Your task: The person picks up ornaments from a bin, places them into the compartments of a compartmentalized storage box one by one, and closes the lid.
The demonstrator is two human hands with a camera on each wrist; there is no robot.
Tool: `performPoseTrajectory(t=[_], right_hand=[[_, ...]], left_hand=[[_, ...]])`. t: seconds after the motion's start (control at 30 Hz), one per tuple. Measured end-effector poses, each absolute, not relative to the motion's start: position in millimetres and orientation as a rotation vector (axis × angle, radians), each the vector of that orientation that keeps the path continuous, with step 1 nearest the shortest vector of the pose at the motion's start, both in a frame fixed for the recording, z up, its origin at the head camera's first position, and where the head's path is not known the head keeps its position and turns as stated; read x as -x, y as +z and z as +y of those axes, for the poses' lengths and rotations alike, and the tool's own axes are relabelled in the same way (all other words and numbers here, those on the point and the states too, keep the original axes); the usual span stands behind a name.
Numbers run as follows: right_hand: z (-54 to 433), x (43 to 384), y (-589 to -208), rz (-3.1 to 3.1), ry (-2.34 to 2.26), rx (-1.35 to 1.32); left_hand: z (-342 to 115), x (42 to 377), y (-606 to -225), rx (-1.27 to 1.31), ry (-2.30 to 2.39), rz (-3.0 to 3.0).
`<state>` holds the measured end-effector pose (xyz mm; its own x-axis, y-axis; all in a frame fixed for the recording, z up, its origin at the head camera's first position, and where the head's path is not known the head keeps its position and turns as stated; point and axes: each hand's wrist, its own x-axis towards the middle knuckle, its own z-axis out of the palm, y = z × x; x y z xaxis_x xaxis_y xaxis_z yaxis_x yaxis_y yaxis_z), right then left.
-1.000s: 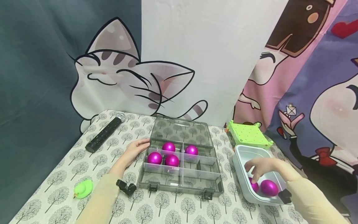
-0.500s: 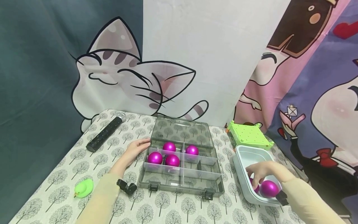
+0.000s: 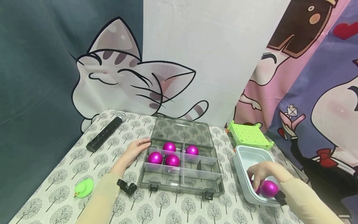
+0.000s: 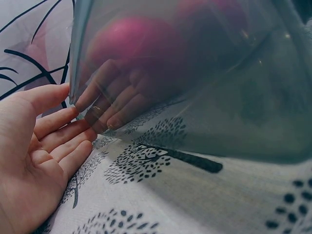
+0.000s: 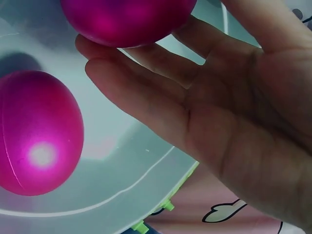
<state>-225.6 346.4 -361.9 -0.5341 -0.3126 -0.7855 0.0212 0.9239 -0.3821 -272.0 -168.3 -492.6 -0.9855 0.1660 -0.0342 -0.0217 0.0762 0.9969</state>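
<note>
My right hand [image 3: 264,171] reaches into the light-blue plastic bin [image 3: 241,183] at the right, its fingers and thumb around a glossy magenta ball [image 5: 129,19]. A second magenta ball [image 3: 269,189] lies beside it in the bin. My left hand [image 3: 135,151] touches the left side of a smoky clear divided box [image 3: 160,187]. In the left wrist view, that hand's [image 4: 48,151] fingers are nearly straight, their tips against the box wall. Inside the box, three magenta balls [image 3: 155,158] sit in the left compartments and one ball [image 3: 191,150] in the upper right one.
The box's lid [image 3: 181,132] is folded back flat. A black microphone [image 3: 104,133] lies at the back left, a green toy duck [image 3: 84,188] at the front left. A lime-green rack [image 3: 249,135] stands behind the bin. Printed curtains [image 3: 212,62] hang behind the table.
My right hand has lowered into the bin, and its fingers have closed around the left ball. My left hand stays by the box.
</note>
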Motion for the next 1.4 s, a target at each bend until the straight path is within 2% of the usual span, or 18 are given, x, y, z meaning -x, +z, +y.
performPoseTrajectory(t=[0.5, 1.4], right_hand=[[349.9, 233.5, -349.7, 2.149, -0.379, 0.435], [367.2, 247.9, -313.3, 2.675, -0.489, 0.782]], left_hand=[[-169.4, 271.9, -492.1, -0.151, 2.040, 2.197], [-168.0, 272.8, -491.4, -0.142, 2.007, 2.231]])
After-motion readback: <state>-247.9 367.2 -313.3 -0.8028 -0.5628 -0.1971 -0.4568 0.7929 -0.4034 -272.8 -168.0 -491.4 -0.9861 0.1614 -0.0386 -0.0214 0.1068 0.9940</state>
